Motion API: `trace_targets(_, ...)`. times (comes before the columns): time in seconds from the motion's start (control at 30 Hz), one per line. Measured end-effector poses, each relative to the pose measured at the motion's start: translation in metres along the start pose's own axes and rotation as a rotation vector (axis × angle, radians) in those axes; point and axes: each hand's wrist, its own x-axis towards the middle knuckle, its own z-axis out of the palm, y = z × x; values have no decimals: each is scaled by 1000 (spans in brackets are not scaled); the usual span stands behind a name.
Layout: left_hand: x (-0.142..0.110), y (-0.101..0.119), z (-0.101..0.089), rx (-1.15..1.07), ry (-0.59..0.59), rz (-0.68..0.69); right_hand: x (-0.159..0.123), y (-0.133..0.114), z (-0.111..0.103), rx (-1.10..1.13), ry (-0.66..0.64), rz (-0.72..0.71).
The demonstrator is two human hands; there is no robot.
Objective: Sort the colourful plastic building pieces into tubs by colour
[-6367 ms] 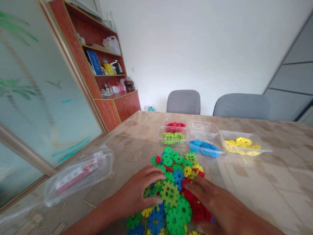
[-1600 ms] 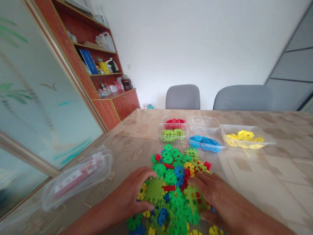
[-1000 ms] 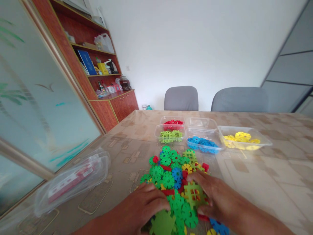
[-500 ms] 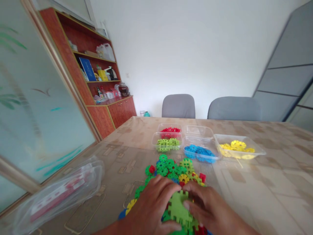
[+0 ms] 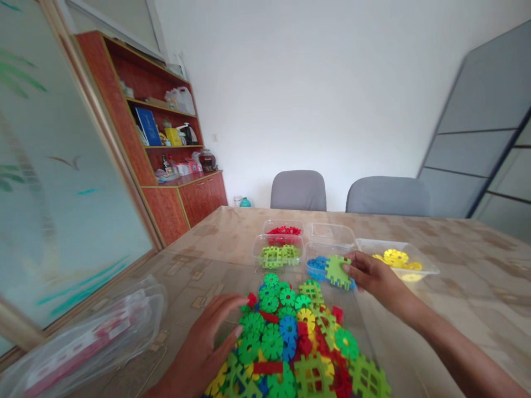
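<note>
My right hand (image 5: 375,276) has just brought the green square piece (image 5: 337,270) away from the pile (image 5: 271,341), pinched at its edge over the blue pieces (image 5: 317,265); it's now separated; my left hand (image 5: 203,337) is spread beside the pile (seemingly holding nothing).

No readable text; faint marks on the shelved blue book-like item (image 5: 148,126) too small to read.

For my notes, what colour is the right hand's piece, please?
The piece is light green; head view.
</note>
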Motion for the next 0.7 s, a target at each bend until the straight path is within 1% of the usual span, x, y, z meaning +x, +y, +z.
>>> trace_targets(0.07,-2,-7,4,-10,33,-45,14,1,1,-49,34,-6)
trace_targets(0.17,-2,-16,9,-16,37,-59,36,-4,9,-101,67,-33)
trace_targets(0.37,-3,-30,19,-49,61,-66,77,-17,37,-231,67,-98)
trace_targets(0.47,-3,-31,22,-65,50,-66,94,-21,53,-322,53,-107)
trace_targets(0.57,-3,-31,23,-82,60,-66,107,-22,66,-435,9,-114)
trace_targets(0.7,-2,-32,22,-98,67,-58,112,-20,75,-594,-52,-120)
